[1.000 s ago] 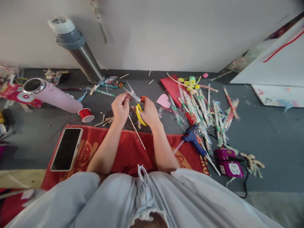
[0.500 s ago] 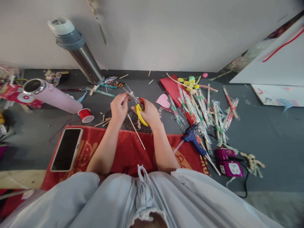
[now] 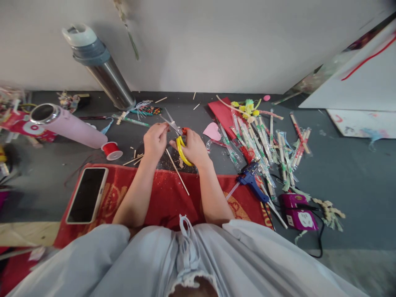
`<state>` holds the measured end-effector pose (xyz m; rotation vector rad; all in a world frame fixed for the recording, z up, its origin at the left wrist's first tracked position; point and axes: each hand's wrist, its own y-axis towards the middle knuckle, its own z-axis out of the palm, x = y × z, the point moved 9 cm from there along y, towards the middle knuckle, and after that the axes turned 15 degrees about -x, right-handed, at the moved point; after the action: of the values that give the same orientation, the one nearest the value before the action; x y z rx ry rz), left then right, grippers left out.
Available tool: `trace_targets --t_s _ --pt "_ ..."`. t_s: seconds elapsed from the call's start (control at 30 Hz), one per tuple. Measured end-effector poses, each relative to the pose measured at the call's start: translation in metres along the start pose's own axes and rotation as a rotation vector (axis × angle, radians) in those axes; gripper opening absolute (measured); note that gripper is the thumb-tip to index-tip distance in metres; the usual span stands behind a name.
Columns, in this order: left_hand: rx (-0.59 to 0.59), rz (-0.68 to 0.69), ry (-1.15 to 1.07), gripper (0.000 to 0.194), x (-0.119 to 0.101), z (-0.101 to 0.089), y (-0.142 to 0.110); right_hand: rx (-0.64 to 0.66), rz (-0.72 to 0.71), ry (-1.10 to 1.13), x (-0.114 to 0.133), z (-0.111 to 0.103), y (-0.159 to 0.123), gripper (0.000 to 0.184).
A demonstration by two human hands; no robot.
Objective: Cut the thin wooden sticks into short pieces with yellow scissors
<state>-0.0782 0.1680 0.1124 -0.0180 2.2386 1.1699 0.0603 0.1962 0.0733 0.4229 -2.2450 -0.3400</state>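
My right hand [image 3: 196,148] is closed around the yellow handles of a pair of scissors [image 3: 182,153]. The blades point up and to the left, parted a little. Beside them, my left hand [image 3: 155,140] is pinched at the fingertips, close to the blades; a small pale piece shows near there, too small to name. Just below the hands, a thin wooden stick [image 3: 177,171] lies partly on the red cloth [image 3: 173,198]. Short cut sticks [image 3: 133,160] and crumbs are scattered by my left wrist.
At left stand a steel thermos [image 3: 108,74], a pink bottle [image 3: 71,127] and a red ribbon spool [image 3: 111,151]; a phone [image 3: 87,194] lies on the cloth. At right are a pink paper heart [image 3: 212,131], wrapped sticks [image 3: 256,138], a blue glue gun [image 3: 252,185] and a purple power socket [image 3: 298,211].
The scissor blades stand wider apart than before, and my right thumb has shifted slightly with the handles. My left hand stays nearly in place.
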Motion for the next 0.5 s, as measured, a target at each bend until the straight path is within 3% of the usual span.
trace_targets --t_s 0.33,0.5 --pt "-0.009 0.026 0.030 0.026 -0.002 -0.001 0.000 0.077 0.152 -0.001 -0.003 0.008 0.000 0.049" --pt "-0.030 0.104 0.093 0.027 -0.020 -0.008 0.003 0.084 0.234 -0.001 -0.005 0.009 -0.001 0.040"
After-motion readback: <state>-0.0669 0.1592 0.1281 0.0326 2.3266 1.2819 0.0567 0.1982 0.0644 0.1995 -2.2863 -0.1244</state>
